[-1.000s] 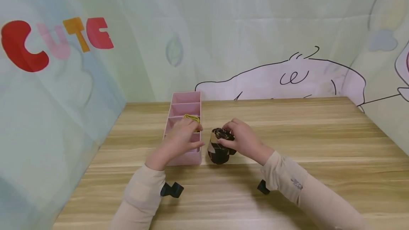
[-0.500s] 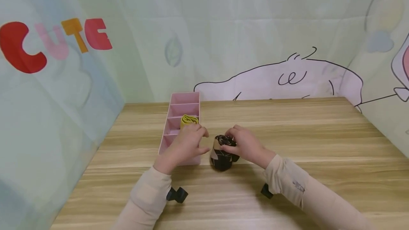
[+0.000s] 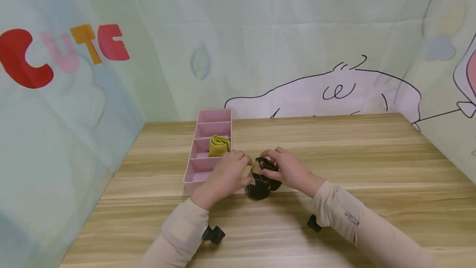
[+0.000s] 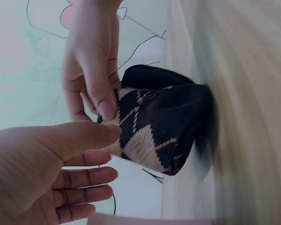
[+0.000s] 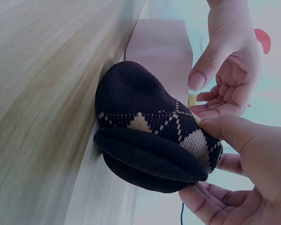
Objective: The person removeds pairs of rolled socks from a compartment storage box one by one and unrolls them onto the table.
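Note:
A rolled dark brown sock bundle (image 3: pixel 259 181) with a tan diamond pattern stands on the wooden table. My right hand (image 3: pixel 286 169) pinches its top, thumb on one side and fingers on the other (image 5: pixel 253 159). My left hand (image 3: pixel 227 175) is beside the bundle with its fingers relaxed and straight, the thumb tip at the fabric (image 4: pixel 61 159). In the wrist views the bundle (image 4: pixel 164 122) (image 5: pixel 140 122) rests against the table. Just left of it is a pink divided box (image 3: pixel 201 168). A rolled yellow sock (image 3: pixel 219 145) sits in the box's third compartment from the back.
The wooden table (image 3: pixel 372 168) stretches to the right and toward me. Printed cloth walls close it in at the back and left, with "CUTE" lettering (image 3: pixel 63 53) on the left. Black camera mounts (image 3: pixel 213 233) (image 3: pixel 314 223) hang under both wrists.
My left hand has left the yellow sock in the pink box and moved right to the dark bundle. The right hand has kept its hold on the bundle's top.

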`<move>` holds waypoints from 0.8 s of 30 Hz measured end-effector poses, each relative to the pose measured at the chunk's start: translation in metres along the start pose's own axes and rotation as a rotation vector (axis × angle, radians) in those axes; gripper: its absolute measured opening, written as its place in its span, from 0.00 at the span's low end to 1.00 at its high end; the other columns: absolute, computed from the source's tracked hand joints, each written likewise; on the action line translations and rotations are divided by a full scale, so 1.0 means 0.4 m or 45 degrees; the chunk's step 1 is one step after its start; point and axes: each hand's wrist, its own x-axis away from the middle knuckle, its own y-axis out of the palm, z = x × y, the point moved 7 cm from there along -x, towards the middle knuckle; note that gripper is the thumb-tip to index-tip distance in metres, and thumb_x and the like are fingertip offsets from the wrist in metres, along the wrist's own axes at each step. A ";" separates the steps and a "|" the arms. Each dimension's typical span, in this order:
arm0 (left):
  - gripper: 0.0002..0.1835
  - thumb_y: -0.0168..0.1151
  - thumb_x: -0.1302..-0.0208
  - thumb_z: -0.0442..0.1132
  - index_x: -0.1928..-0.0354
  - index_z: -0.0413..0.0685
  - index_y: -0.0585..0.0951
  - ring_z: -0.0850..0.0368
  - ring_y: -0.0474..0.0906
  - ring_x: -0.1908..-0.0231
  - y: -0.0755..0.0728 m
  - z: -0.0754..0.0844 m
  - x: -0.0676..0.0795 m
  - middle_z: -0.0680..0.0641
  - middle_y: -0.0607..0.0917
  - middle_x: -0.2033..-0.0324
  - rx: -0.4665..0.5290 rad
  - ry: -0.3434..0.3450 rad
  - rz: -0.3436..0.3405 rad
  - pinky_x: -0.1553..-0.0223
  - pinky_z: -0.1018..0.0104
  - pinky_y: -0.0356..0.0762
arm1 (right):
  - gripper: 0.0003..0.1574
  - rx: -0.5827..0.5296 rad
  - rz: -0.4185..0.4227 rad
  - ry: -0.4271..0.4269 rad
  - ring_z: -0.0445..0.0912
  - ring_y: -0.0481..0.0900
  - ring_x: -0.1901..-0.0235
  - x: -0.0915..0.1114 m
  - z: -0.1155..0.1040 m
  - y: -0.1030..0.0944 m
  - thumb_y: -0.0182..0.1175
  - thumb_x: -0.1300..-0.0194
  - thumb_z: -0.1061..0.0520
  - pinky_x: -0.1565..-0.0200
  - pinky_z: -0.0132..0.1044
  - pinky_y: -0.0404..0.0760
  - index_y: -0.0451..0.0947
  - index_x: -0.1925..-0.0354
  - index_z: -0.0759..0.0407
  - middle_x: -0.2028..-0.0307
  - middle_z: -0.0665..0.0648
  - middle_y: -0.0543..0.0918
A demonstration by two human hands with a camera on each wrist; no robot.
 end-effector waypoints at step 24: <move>0.21 0.73 0.50 0.49 0.58 0.46 0.79 0.51 0.78 0.57 0.040 0.060 0.001 0.48 0.83 0.62 -0.087 -0.068 0.271 0.53 0.59 0.73 | 0.24 -0.068 -0.080 0.216 0.39 0.71 0.78 0.031 0.065 0.001 0.63 0.37 0.47 0.77 0.29 0.70 0.74 0.48 0.59 0.73 0.52 0.77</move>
